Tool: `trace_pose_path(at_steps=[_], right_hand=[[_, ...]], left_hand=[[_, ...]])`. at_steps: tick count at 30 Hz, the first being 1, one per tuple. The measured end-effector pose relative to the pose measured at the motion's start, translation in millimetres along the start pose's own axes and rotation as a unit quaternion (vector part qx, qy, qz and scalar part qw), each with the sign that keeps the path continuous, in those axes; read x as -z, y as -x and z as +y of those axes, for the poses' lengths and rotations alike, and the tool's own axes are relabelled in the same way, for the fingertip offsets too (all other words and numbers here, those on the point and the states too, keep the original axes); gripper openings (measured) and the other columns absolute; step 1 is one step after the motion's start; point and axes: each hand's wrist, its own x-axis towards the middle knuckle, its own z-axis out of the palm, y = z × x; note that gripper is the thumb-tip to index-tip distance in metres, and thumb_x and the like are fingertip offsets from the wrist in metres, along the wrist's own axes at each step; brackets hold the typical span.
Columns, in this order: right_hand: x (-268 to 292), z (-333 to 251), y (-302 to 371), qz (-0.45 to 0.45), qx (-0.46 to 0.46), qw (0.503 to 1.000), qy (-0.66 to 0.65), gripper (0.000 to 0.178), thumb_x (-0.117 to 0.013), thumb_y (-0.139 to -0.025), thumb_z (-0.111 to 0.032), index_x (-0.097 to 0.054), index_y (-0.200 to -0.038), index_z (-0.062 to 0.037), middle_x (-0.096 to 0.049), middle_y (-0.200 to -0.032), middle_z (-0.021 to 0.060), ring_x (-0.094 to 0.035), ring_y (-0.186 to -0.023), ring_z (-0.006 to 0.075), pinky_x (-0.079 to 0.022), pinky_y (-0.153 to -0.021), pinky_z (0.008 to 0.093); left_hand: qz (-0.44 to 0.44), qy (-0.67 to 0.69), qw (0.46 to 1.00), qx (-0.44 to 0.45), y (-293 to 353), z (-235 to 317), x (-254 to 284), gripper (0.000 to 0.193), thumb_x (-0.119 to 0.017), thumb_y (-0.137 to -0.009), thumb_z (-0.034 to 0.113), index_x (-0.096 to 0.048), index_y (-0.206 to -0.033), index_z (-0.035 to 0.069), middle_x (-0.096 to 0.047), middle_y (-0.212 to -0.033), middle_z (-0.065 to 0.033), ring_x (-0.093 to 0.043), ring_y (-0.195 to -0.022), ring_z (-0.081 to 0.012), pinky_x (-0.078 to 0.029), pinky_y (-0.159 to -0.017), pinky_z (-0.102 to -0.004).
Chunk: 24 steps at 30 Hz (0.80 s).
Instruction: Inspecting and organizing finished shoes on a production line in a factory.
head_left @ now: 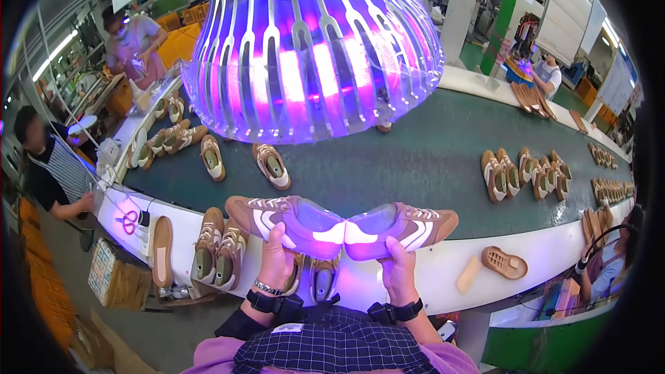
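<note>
A brown sneaker (277,220) with white side stripes is gripped by my left hand (276,257), its toe pointing left. My right hand (400,273) grips a matching brown sneaker (409,227), toe to the right. The white heels of the two meet in the middle, under the purple glow of a caged lamp (318,76). Neither shoe has a sole that I can make out. Close below them, more sneakers (324,282) stand on the white ledge (443,277), partly hidden by my hands.
A dark green belt (395,166) carries several sneakers (495,174). On the ledge lie a brown outsole (504,263), a pale insole piece (469,275), another sole (162,252) and red-handled scissors (129,221). Other people (59,166) work around the line. The lamp hangs low ahead of me.
</note>
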Motion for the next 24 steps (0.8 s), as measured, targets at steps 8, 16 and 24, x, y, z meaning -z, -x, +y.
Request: trace_pose_path(at_steps=[8,16,24], right_hand=[[13.3,-3.5,-1.6,-0.002,-0.003,0.999,0.037,0.044,-0.058,-0.086,-0.017,-0.043,-0.124,-0.0009,-0.057,-0.112,0.0100,-0.058,-0.103,0.0228,-0.050,-0.088,0.0403],[69.5,-11.4,8.9,-0.015,-0.114,0.981,-0.154,0.055,-0.055,-0.083,-0.022,-0.040,-0.129,0.0021,-0.056,-0.119,0.0152,-0.056,-0.108,0.0272,-0.045,-0.096,0.0402],[154.1,-23.8,15.4,0.019,-0.193,0.962,-0.192,0.050,-0.051,-0.085,-0.023,-0.044,-0.127,0.0043,-0.061,-0.111,0.0169,-0.062,-0.098,0.0267,-0.051,-0.087,0.0393]], left_hand=[[-0.016,-0.039,0.999,0.003,-3.4,2.3,-14.9,0.042,-0.056,-0.088,0.028,-0.048,-0.122,0.006,-0.057,-0.116,-0.0048,-0.054,-0.109,-0.0190,-0.042,-0.097,-0.0364],[-0.141,0.021,0.986,0.087,-152.9,3.7,-15.9,0.047,-0.036,-0.098,0.040,-0.045,-0.130,0.006,-0.054,-0.125,-0.0104,-0.052,-0.114,-0.0250,-0.041,-0.099,-0.0412],[0.047,-0.304,0.935,0.178,-136.1,-35.7,91.2,0.026,-0.058,-0.086,0.022,-0.050,-0.102,0.003,-0.055,-0.095,-0.0127,-0.057,-0.082,-0.0244,-0.053,-0.071,-0.0402]])
